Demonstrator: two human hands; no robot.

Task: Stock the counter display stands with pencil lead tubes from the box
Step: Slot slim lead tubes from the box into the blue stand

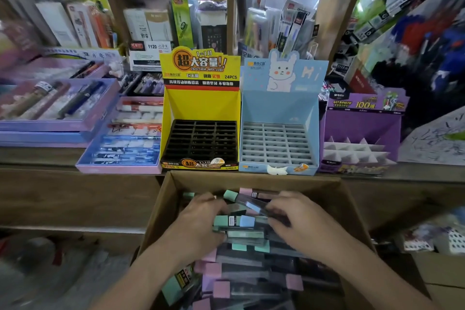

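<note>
left hand (201, 219) has its grip curled round a few flat, clear plastic tubes (247, 221) with mint and blue caps. right hand (302, 224) pinches a darker tube, held at a slant. both reach into the brown cardboard box (171, 196), where many more tubes lie heaped, too many to count. beyond, on the wooden bench (37, 156), are three card stands: yellow stand (201, 108) with a black grid, blue stand (279, 108) with a grey grid, and purple stand (362, 128) with white pointed dividers.
</note>
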